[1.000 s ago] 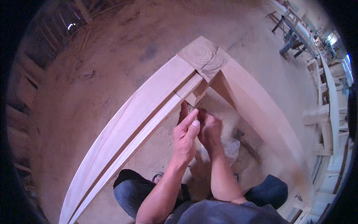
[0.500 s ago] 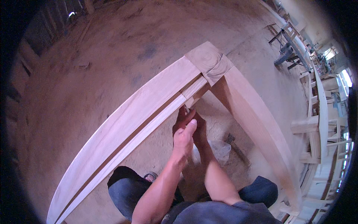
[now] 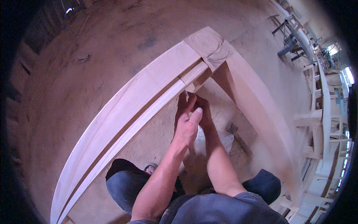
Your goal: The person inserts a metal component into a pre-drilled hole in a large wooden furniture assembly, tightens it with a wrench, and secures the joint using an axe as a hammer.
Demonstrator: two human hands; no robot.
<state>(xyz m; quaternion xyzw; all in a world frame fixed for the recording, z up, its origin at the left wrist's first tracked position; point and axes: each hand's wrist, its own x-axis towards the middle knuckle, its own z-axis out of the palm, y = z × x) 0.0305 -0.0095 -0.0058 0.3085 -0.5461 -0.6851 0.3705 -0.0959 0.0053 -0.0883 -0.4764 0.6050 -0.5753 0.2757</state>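
A wooden frame stands in front of me, its pale end-grain corner block (image 3: 210,46) joining a left rail (image 3: 123,102) with a long groove and a right rail (image 3: 263,97). Close together under the inner side of this corner are both hands, beside a short wooden piece (image 3: 195,76) next to the groove. My left hand (image 3: 188,126) is closed, thumb on top, around something I cannot make out. Shaded and partly covered by it, my right hand (image 3: 203,108) has curled fingers. Something small and pale shows at the fingertips, too small to name.
On the floor between the rails lie a clear plastic bag (image 3: 225,141) and a hammer-like tool (image 3: 242,140) with a dark head. My knees (image 3: 125,183) are bent at either side. Along the right stand a metal stand (image 3: 294,41) and more wooden frames (image 3: 313,130).
The frame's corner sits slightly higher in view, and both hands have shifted upward with it. They stay together at the same joint, closed as before.
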